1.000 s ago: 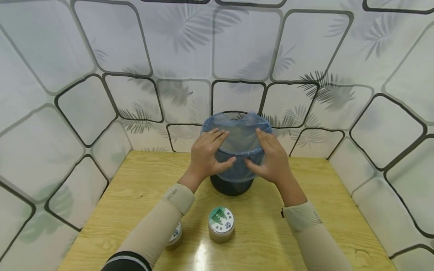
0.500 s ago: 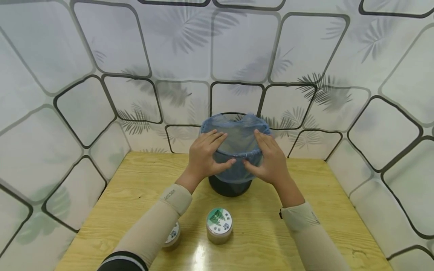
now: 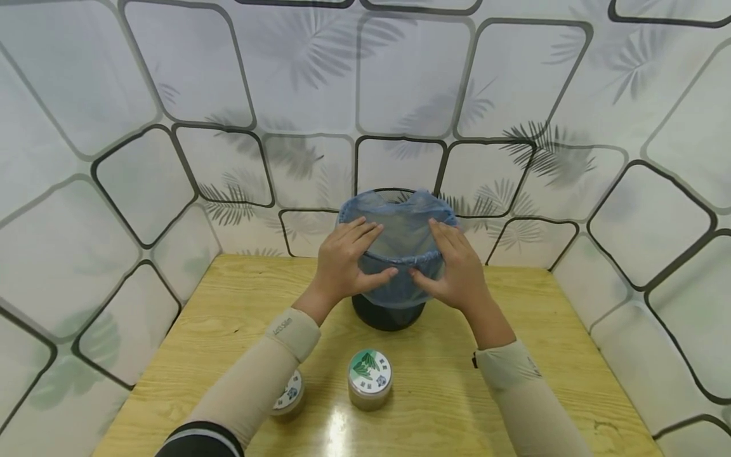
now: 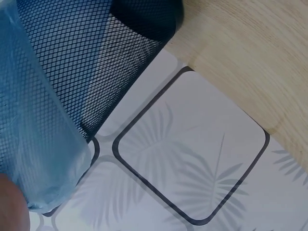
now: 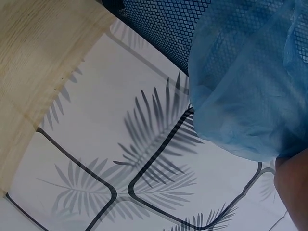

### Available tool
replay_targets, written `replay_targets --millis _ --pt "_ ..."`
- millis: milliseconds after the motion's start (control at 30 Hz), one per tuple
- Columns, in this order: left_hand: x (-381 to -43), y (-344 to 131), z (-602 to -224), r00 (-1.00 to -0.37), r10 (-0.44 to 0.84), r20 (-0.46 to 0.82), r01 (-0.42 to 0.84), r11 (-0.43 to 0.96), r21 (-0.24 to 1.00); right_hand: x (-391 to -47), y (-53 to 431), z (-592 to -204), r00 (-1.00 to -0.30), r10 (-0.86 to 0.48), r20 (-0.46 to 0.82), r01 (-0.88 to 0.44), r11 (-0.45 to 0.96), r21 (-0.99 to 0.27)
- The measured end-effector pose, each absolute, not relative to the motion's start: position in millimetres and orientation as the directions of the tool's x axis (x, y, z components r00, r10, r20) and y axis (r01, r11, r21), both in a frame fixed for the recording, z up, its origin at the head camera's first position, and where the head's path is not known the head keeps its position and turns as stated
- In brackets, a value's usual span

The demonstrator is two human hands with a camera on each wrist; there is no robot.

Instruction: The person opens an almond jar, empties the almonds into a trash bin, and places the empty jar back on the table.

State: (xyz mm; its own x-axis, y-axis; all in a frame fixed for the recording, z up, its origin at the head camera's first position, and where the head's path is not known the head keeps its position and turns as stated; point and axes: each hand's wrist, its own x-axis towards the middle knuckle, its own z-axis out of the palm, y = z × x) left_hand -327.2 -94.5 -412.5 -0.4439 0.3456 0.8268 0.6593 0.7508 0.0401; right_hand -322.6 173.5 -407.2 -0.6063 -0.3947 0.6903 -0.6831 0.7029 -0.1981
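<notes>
A black mesh waste bin (image 3: 388,318) stands upright on the wooden table, its mesh (image 4: 72,53) clear in the left wrist view. Over its mouth lies a thin blue plastic bin liner (image 3: 394,289), folded outward and hanging down round the upper part. My left hand (image 3: 342,257) holds the lined rim at the left front, fingers over the opening and thumb outside. At the right front my right hand (image 3: 459,266) holds it the same way, both thumbs pointing inward. The loose liner (image 5: 245,106) bulges out in the right wrist view.
In front of the bin stands a round jar (image 3: 370,381) with a green and white lid. Another jar (image 3: 291,395) is partly hidden behind the left sleeve. Patterned cloth walls (image 3: 400,76) enclose the table (image 3: 240,285) at the back and both sides.
Both hands stay at the rim with barely any motion. The left forearm has shifted slightly to the left, showing a bit more of the second jar.
</notes>
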Motion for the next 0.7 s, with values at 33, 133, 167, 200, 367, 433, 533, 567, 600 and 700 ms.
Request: replay_targets --millis 33,133,167,200,367,433,533,567,600,700 --pt "-326 -95 -412 -0.454 0.353 0.818 0.659 0.751 0.041 -322 174 -407 -0.616 -0.397 0.681 -0.679 0.706 -0.203" --pt "-323 -97 -409 -0.494 0.387 0.779 0.658 0.752 0.043 -319 177 -405 -0.641 -0.409 0.650 -0.667 0.716 -0.206" --pt "-322 -98 -407 -0.503 0.401 0.765 0.660 0.750 0.041 -318 178 -405 -0.645 -0.416 0.641 -0.665 0.718 -0.204" --pt "-321 -99 -406 -0.510 0.414 0.754 0.663 0.748 0.037 -317 178 -404 -0.648 -0.422 0.633 -0.666 0.718 -0.203" --pt "-320 -103 -400 -0.512 0.453 0.730 0.677 0.736 0.018 -318 180 -403 -0.615 -0.451 0.647 -0.701 0.689 -0.185" --pt "-320 -104 -399 -0.519 0.456 0.723 0.675 0.737 0.020 -318 180 -403 -0.592 -0.458 0.663 -0.718 0.674 -0.175" --pt "-318 -105 -398 -0.536 0.446 0.717 0.666 0.745 0.034 -319 180 -403 -0.561 -0.460 0.688 -0.732 0.664 -0.154" --pt "-318 -105 -399 -0.537 0.439 0.720 0.663 0.747 0.039 -319 180 -403 -0.554 -0.459 0.695 -0.736 0.661 -0.150" --pt "-317 -106 -400 -0.537 0.428 0.727 0.660 0.750 0.046 -319 181 -403 -0.548 -0.456 0.702 -0.738 0.658 -0.149" --pt "-315 -107 -403 -0.537 0.389 0.748 0.643 0.763 0.064 -318 181 -405 -0.540 -0.446 0.714 -0.742 0.652 -0.154"
